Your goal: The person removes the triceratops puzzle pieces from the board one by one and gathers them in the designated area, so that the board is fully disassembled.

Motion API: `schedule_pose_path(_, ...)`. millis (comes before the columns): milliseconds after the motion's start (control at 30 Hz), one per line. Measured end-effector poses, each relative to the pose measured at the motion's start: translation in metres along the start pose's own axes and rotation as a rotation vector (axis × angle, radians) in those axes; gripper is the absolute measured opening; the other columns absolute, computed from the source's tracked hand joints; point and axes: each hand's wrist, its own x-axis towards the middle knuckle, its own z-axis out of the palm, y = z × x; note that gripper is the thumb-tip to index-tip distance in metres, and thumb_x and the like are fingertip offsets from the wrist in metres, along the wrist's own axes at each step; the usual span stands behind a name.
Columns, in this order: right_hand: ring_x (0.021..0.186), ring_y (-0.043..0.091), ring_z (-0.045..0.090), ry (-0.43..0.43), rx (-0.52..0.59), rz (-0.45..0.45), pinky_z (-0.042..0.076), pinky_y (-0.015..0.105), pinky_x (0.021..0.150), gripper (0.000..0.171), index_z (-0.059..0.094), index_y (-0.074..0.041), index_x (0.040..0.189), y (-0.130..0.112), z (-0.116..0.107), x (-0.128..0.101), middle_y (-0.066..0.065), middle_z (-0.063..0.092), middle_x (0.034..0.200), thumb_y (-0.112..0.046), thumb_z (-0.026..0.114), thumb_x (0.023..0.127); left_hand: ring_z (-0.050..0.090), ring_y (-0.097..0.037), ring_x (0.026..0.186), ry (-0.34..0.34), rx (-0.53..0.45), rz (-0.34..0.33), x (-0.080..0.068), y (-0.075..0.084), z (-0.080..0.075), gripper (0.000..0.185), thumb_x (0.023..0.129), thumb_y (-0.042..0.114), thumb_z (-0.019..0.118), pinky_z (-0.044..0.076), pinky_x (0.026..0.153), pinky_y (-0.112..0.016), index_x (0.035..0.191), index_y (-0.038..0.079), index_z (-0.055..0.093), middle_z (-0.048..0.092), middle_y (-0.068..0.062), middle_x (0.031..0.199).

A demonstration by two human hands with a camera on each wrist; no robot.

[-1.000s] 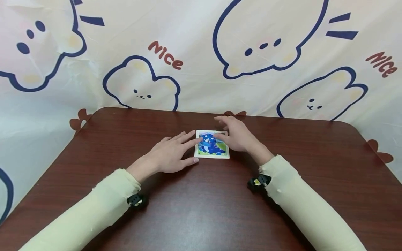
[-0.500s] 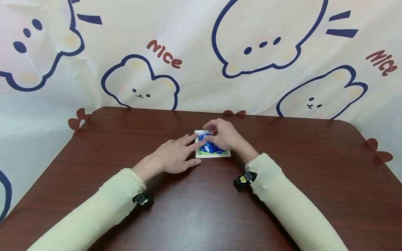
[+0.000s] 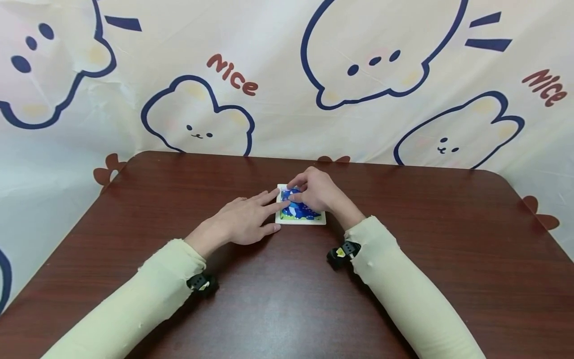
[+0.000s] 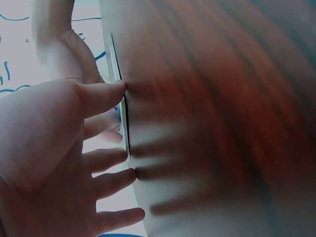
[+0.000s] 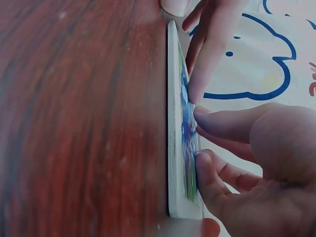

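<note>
A small flat square board (image 3: 300, 223) with a white rim and a blue dinosaur picture lies on the table. My left hand (image 3: 242, 222) reaches over its left side with fingers spread; the index fingertip touches the picture and the thumb is by the near left corner. From the right, my right hand (image 3: 317, 192) hides the board's upper right part. In the right wrist view, that hand's thumb (image 5: 222, 123) and a bent finger (image 5: 210, 175) touch the picture's surface, with nothing visible gripped between them. The left wrist view shows the board's thin edge (image 4: 116, 64) beyond the left thumb.
The dark brown wooden table (image 3: 269, 309) has rounded far corners. Behind it hangs a pale cloth (image 3: 278, 124) printed with cartoon outlines and red lettering. Black devices sit on the left wrist (image 3: 203, 285) and right wrist (image 3: 343, 253).
My right hand has moved left across the board, covering more of its upper right part. My left hand stays spread on the left side, with little shift. The board stays nearly in place.
</note>
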Motion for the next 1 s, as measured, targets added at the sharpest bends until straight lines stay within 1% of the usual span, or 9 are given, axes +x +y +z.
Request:
schedule_pose_path(233,0.12,0.027,0.059,0.014,0.023,0.068,0.053,0.047,0.108,0.027,0.079,-0.02,0.125,-0.005,0.002,0.0,0.009,0.059,0.134,-0.024,0.077,0.099,0.023,-0.036,0.165,-0.034,-0.032,-0.004,-0.001,0.004,-0.001,0.072,0.107,0.048,0.058,0.037,0.124,-0.063,0.17,0.028,0.029,0.014,-0.007,0.181)
schedule_pose_path(400,0.127,0.029,0.059,0.011,0.067,0.106,0.051,0.051,0.113,0.026,0.081,-0.02,0.122,-0.01,0.003,0.002,0.011,0.065,0.138,-0.023,0.079,0.097,0.024,-0.037,0.165,-0.053,-0.05,-0.02,-0.001,0.004,-0.001,0.075,0.106,0.05,0.06,0.037,0.124,-0.064,0.17,0.028,0.027,0.014,-0.008,0.181)
schedule_pose_path(533,0.128,0.03,0.06,0.017,0.1,0.137,0.052,0.052,0.112,0.025,0.081,-0.019,0.12,-0.013,0.002,0.003,0.013,0.068,0.137,-0.022,0.081,0.095,0.022,-0.037,0.165,-0.059,-0.067,-0.017,-0.001,0.004,-0.003,0.078,0.104,0.051,0.062,0.036,0.124,-0.064,0.17,0.027,0.028,0.013,-0.008,0.181)
schedule_pose_path(700,0.129,0.031,0.059,0.008,0.107,0.151,0.052,0.053,0.112,0.027,0.081,-0.018,0.121,-0.013,0.001,0.004,0.014,0.067,0.14,-0.022,0.082,0.094,0.019,-0.037,0.166,-0.077,-0.078,-0.024,-0.001,0.007,-0.005,0.081,0.103,0.053,0.064,0.035,0.125,-0.065,0.17,0.027,0.027,0.012,-0.008,0.181)
schedule_pose_path(867,0.131,0.033,0.058,0.014,0.113,0.146,0.05,0.056,0.114,0.026,0.081,-0.018,0.119,-0.012,0.002,0.003,0.014,0.066,0.141,-0.022,0.082,0.094,0.016,-0.037,0.167,-0.089,-0.103,-0.038,-0.001,0.009,-0.006,0.081,0.103,0.051,0.065,0.035,0.124,-0.066,0.17,0.027,0.027,0.011,-0.008,0.181)
schedule_pose_path(1000,0.133,0.033,0.058,0.022,0.146,0.16,0.048,0.058,0.116,0.024,0.081,-0.018,0.117,-0.012,0.003,0.004,0.014,0.066,0.142,-0.021,0.083,0.093,0.016,-0.038,0.166,-0.093,-0.114,-0.043,-0.002,0.009,-0.006,0.082,0.103,0.05,0.066,0.033,0.125,-0.066,0.17,0.026,0.027,0.01,-0.009,0.181)
